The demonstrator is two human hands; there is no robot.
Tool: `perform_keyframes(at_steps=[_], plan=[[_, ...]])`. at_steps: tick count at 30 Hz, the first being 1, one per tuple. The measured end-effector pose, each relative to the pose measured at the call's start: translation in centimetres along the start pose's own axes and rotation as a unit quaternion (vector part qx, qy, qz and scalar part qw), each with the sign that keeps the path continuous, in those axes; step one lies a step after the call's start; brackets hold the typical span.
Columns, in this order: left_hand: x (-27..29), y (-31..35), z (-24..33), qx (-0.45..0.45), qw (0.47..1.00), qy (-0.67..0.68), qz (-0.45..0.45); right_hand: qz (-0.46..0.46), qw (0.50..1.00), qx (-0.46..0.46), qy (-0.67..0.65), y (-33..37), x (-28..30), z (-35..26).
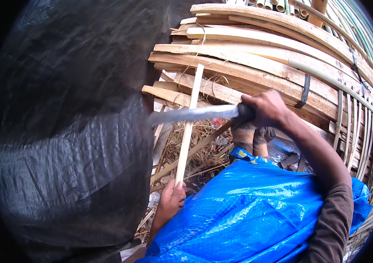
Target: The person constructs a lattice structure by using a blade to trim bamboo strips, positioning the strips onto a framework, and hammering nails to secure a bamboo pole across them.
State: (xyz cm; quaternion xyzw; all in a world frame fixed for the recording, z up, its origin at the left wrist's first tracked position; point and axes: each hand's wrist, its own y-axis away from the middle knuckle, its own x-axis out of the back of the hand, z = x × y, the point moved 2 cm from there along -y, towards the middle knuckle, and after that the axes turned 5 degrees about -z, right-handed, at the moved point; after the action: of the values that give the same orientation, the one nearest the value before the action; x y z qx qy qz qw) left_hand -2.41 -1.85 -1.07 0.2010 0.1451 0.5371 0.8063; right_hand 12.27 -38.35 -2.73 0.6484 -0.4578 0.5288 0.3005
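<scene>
My left hand (pixel 172 201) grips the lower end of a pale split bamboo strip (pixel 185 147), which slants upward away from me. My right hand (pixel 266 107) is wrapped round the dark handle of a long-bladed machete (pixel 195 114). The blade points left and crosses over the strip around its middle. Motion blurs the blade, so I cannot tell whether it touches the strip. A blue tarpaulin (pixel 239 215) covers my lap, and my foot (pixel 261 136) shows beyond it.
Long sawn timber planks (pixel 243 57) lie stacked ahead and to the right. A black plastic sheet (pixel 72 131) hangs on the left. Shavings (pixel 208 140) litter the ground below the machete. Bundled thin strips (pixel 355 127) and bamboo poles (pixel 278 5) are at the right and far edge.
</scene>
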Motion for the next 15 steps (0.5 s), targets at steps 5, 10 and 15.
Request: perform_keyframes(at_steps=[5,10,15], plan=[[1.1,4.3,-0.1,0.016,0.998,0.001,0.054,0.059,0.983,-0.176,0.004,1.3,2.3,7.1],[0.6,1.1,0.3,-0.015,0.999,0.006,0.033,0.093,0.964,-0.191,-0.159,-0.2,2.1,2.3],[0.6,0.4,-0.8,-0.007,0.999,0.042,0.031,0.112,0.967,-0.069,-0.216,-0.8,3.7,-1.6]])
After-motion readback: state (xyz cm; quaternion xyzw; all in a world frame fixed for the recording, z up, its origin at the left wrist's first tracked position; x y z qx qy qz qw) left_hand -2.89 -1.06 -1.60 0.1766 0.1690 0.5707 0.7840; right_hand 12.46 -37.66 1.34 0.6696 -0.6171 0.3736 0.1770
